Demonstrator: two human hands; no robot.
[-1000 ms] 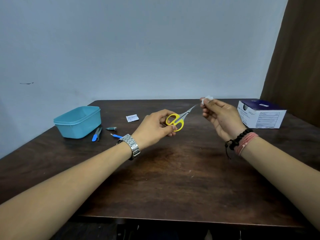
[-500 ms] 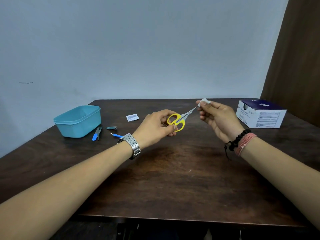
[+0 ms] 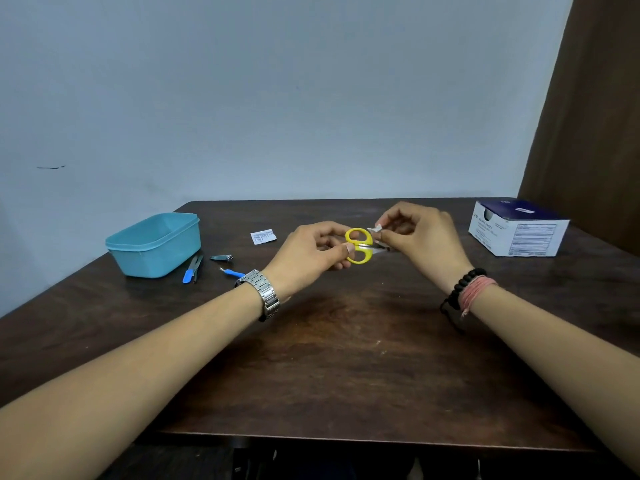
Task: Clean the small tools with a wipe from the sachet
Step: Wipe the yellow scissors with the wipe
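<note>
My left hand (image 3: 311,252) grips small scissors (image 3: 360,245) by their yellow handles, above the middle of the dark wooden table (image 3: 346,358). My right hand (image 3: 420,237) pinches a small white wipe (image 3: 376,229) around the blades close to the handles, so the blades are mostly hidden. An open white sachet (image 3: 263,236) lies flat on the table behind my left hand. Left of it lie a nail clipper (image 3: 221,258), a blue-handled tool (image 3: 231,272) and a blue-and-grey tool (image 3: 192,269).
A teal plastic tub (image 3: 154,244) stands at the left of the table, next to the loose tools. A blue-and-white cardboard box (image 3: 517,228) sits at the back right. A wall runs behind the table and a brown curtain (image 3: 588,116) hangs at the right.
My right hand with the wipe has moved left from the blade tips down to the blades near the handles. The scissors have tilted from pointing up-right to lying roughly level.
</note>
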